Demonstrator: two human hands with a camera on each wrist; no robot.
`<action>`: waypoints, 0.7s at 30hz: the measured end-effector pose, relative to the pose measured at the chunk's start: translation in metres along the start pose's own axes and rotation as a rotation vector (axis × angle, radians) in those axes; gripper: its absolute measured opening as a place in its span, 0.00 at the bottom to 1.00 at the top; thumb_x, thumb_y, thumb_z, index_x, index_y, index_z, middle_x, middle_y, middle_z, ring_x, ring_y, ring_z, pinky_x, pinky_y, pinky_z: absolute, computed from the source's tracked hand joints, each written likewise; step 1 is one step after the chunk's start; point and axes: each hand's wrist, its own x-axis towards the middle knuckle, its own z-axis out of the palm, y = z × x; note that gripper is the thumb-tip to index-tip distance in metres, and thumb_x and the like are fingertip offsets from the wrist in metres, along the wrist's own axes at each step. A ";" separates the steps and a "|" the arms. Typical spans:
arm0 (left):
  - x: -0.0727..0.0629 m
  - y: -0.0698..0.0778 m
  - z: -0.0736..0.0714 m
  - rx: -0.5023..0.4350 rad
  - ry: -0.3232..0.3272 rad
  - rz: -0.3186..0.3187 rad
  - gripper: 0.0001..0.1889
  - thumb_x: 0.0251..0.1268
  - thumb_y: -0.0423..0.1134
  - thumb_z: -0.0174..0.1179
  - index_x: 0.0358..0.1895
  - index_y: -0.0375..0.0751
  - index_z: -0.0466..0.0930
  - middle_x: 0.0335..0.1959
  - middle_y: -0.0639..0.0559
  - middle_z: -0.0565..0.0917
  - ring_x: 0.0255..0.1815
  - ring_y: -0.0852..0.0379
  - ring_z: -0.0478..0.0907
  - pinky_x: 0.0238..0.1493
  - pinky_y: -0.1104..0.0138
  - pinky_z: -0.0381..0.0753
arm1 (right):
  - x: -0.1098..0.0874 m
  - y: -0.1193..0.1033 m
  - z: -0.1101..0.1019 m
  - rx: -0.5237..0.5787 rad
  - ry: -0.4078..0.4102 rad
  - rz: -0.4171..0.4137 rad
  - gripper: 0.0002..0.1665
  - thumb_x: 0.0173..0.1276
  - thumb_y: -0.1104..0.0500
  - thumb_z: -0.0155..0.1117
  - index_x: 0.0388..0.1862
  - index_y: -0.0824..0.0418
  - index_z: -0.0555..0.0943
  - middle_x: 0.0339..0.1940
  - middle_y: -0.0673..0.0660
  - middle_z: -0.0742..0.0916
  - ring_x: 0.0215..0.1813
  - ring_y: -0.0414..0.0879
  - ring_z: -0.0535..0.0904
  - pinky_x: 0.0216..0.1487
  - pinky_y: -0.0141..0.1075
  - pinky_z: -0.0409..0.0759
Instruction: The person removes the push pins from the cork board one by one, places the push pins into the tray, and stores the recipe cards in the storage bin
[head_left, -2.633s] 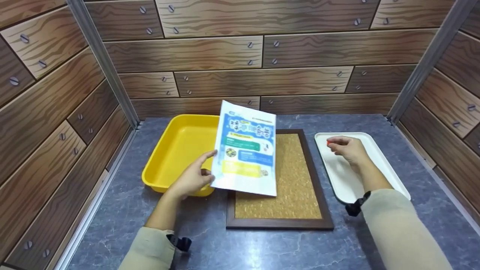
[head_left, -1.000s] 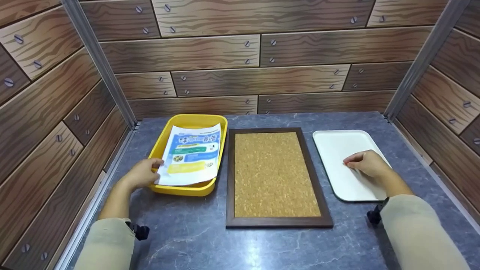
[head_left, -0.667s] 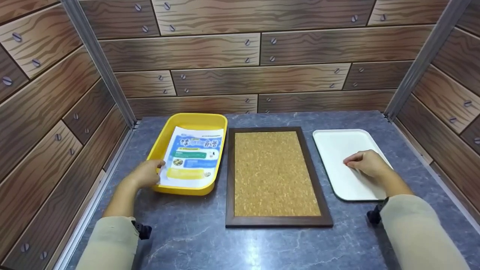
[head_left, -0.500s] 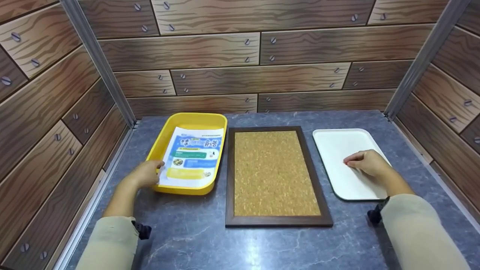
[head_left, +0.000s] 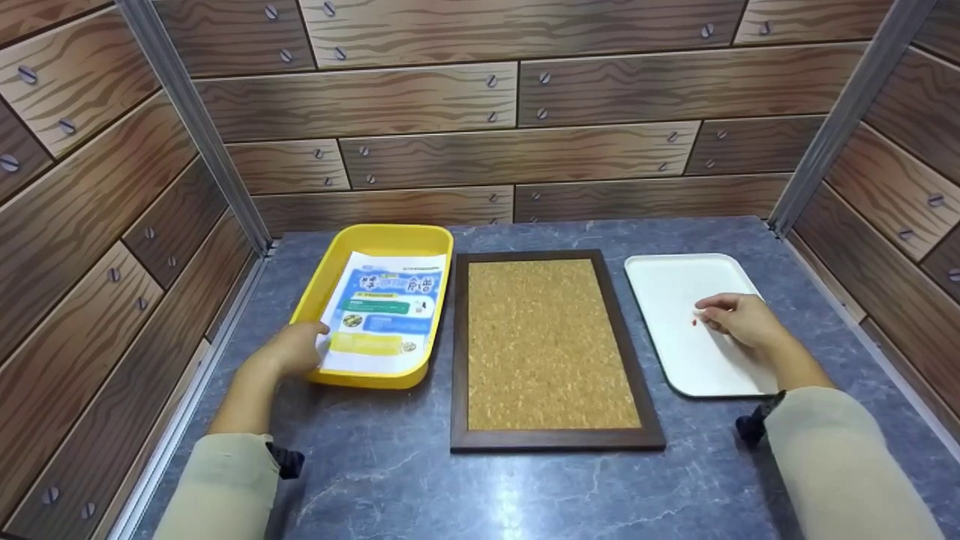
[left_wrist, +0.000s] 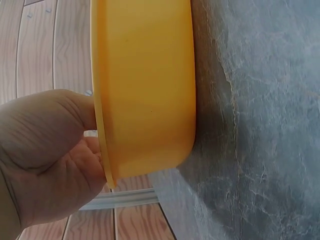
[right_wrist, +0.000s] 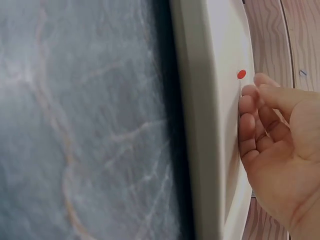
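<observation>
A printed paper sheet point(head_left: 382, 315) lies in the yellow plastic tray point(head_left: 319, 289). At the tray's left rim is my left hand point(head_left: 296, 351), its thumb beside the sheet's left edge. In the left wrist view, the fingertips pass behind the yellow wall, so I cannot tell whether they pinch the sheet. A tiny red thumbtack point(right_wrist: 241, 74) sits on the white tray point(head_left: 675, 360). My right hand point(head_left: 739, 319) hovers just beside the thumbtack, fingers loosely curled and thumb near the index fingertip, with nothing held.
Between the two trays, a corkboard point(head_left: 547, 345) with a dark brown frame lies on the grey marbled table point(head_left: 390, 480). Wood-patterned panels point(head_left: 420, 157) stand close behind and on both sides.
The sheet went from over the corkboard into the yellow tray with my left hand. My right hand lowered the thumbtack onto the white tray, let it go and drew slightly away.
</observation>
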 end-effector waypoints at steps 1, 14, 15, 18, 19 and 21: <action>0.000 0.000 0.000 -0.003 -0.004 -0.005 0.27 0.69 0.27 0.54 0.71 0.20 0.75 0.68 0.25 0.82 0.57 0.37 0.81 0.64 0.44 0.81 | 0.000 0.000 -0.001 0.010 0.001 0.011 0.24 0.86 0.57 0.57 0.68 0.75 0.80 0.35 0.44 0.89 0.36 0.32 0.80 0.38 0.29 0.79; 0.000 0.020 -0.009 -0.058 0.027 0.036 0.27 0.77 0.35 0.52 0.75 0.25 0.74 0.74 0.27 0.78 0.77 0.30 0.74 0.80 0.38 0.70 | -0.007 -0.036 -0.012 0.140 0.051 0.064 0.31 0.89 0.52 0.49 0.80 0.70 0.69 0.48 0.46 0.87 0.45 0.33 0.81 0.48 0.28 0.84; 0.000 0.025 -0.010 -0.059 0.037 0.036 0.26 0.79 0.35 0.51 0.75 0.26 0.74 0.74 0.28 0.78 0.78 0.31 0.73 0.80 0.39 0.70 | -0.008 -0.044 -0.012 0.110 0.056 0.051 0.32 0.89 0.51 0.48 0.81 0.69 0.69 0.52 0.51 0.87 0.48 0.35 0.82 0.50 0.28 0.84; 0.000 0.044 -0.014 -0.042 0.105 0.044 0.25 0.80 0.36 0.52 0.74 0.29 0.76 0.77 0.28 0.75 0.80 0.31 0.71 0.81 0.39 0.69 | -0.010 -0.074 -0.008 0.025 0.021 0.008 0.34 0.89 0.51 0.48 0.84 0.68 0.64 0.69 0.70 0.82 0.62 0.52 0.83 0.62 0.39 0.83; 0.000 0.052 -0.016 -0.037 0.138 0.048 0.24 0.80 0.36 0.53 0.73 0.30 0.76 0.79 0.29 0.73 0.81 0.30 0.69 0.82 0.39 0.68 | -0.012 -0.084 -0.005 -0.004 0.003 -0.011 0.35 0.88 0.51 0.49 0.85 0.68 0.63 0.73 0.75 0.79 0.66 0.60 0.81 0.66 0.46 0.82; -0.001 0.070 -0.019 -0.021 0.217 0.051 0.24 0.79 0.37 0.55 0.73 0.34 0.78 0.83 0.32 0.67 0.83 0.29 0.65 0.83 0.37 0.65 | -0.014 -0.104 0.002 -0.070 -0.039 -0.061 0.37 0.88 0.51 0.50 0.86 0.69 0.60 0.78 0.81 0.71 0.75 0.73 0.73 0.72 0.60 0.78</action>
